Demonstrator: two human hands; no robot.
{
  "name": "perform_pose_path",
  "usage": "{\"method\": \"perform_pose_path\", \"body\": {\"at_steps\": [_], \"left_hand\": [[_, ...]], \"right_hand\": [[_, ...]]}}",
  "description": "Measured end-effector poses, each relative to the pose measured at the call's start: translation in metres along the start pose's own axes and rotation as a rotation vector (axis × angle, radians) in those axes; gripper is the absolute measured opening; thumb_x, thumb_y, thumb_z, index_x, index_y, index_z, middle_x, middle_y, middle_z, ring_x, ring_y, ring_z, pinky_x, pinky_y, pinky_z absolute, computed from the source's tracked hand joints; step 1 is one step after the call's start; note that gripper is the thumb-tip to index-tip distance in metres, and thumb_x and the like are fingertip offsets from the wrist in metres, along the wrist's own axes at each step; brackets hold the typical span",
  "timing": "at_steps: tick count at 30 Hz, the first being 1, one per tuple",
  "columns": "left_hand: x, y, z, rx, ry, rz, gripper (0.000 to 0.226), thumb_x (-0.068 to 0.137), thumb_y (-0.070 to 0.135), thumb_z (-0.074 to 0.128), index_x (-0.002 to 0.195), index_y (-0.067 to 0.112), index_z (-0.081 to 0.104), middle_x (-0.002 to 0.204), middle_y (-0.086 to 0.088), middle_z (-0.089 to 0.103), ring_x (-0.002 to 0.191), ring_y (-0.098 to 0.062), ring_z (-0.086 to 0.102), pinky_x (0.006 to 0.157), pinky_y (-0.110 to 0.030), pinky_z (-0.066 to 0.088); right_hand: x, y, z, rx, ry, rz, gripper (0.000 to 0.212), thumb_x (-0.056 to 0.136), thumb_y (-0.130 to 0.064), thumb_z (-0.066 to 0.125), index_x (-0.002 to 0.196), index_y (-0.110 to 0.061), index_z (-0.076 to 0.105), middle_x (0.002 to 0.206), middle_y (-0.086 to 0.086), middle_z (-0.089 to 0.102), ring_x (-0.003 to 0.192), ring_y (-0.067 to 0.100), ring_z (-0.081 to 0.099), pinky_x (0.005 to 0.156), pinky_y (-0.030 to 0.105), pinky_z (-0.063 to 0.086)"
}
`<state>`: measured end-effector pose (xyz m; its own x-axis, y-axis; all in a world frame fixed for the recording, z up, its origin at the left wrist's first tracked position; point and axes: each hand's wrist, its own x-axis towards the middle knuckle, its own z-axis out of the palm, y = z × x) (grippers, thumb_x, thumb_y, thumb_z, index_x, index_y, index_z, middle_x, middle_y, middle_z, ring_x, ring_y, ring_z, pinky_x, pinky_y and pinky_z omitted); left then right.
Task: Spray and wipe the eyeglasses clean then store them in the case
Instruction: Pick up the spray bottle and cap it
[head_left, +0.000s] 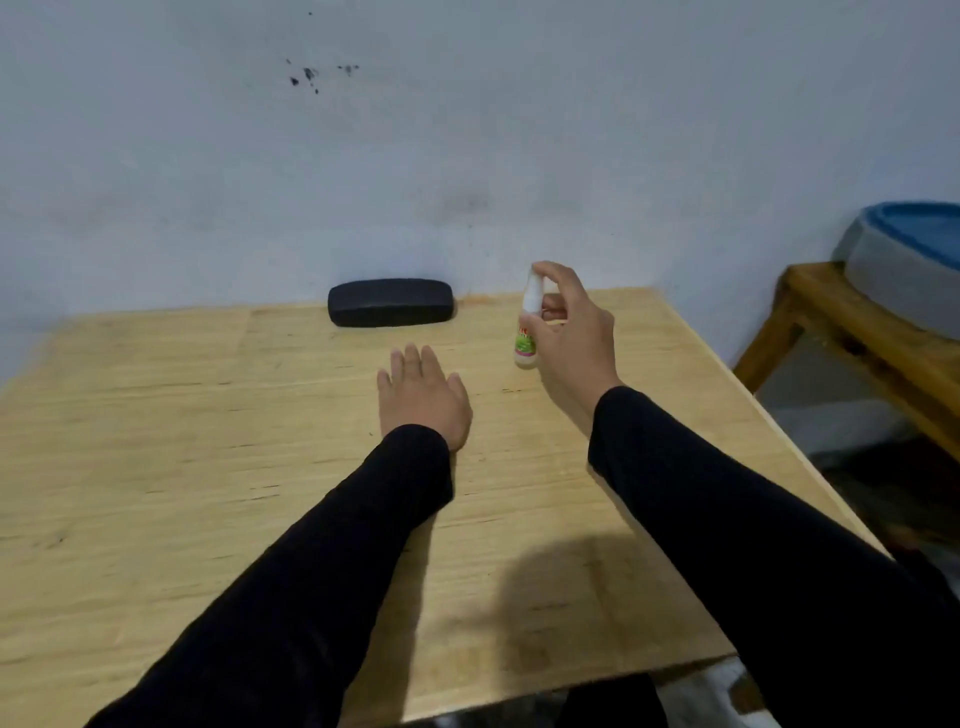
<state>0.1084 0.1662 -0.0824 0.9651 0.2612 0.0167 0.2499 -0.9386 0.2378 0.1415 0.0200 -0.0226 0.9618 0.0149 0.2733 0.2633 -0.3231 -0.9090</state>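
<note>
Two hands are showing over the wooden table (156, 441): my right hand (574, 338) is gripping the small spray bottle (529, 332), index finger curling over its top, while my left hand (421, 400) is lying flat, fingers relaxed. Beyond my left hand, the black glasses case (390, 302) is sitting closed against the wall; the bottle is hanging to the case's right.

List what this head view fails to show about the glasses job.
- Eyeglasses: none visible; the shut black case hides its inside.
- Spray bottle: label too small and blurred to read; the right hand covers part of it.
- Under the left hand: it lies flat on the table, hiding whatever is beneath.
- Cloth: none in view.
- Blue and grey thing at right: cut off by the edge.
</note>
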Motion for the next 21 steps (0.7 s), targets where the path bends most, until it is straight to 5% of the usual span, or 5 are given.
{"method": "perform_pose_path", "body": {"at_steps": [8, 21], "left_hand": [[0.001, -0.001, 0.004, -0.016, 0.028, 0.0, 0.057, 0.097, 0.035, 0.017, 0.146, 0.006, 0.011, 0.156, -0.013, 0.008, 0.144, -0.028, 0.005, 0.118, -0.044, 0.009], [0.004, 0.0, 0.004, 0.005, 0.004, -0.016, 0.058, 0.097, 0.035, 0.016, 0.146, 0.007, 0.006, 0.157, -0.014, 0.004, 0.144, -0.027, 0.001, 0.117, -0.043, 0.004]], "right_hand": [[0.074, 0.015, 0.053, 0.003, -0.02, 0.025, 0.043, 0.091, -0.002, 0.056, 0.121, -0.033, 0.052, 0.088, -0.006, 0.051, 0.08, 0.013, 0.061, 0.066, 0.037, 0.062], [0.107, 0.03, 0.077, -0.137, -0.018, -0.16, 0.038, 0.091, -0.005, 0.054, 0.12, -0.028, 0.049, 0.106, 0.007, 0.054, 0.089, 0.015, 0.06, 0.058, 0.014, 0.051]]}}
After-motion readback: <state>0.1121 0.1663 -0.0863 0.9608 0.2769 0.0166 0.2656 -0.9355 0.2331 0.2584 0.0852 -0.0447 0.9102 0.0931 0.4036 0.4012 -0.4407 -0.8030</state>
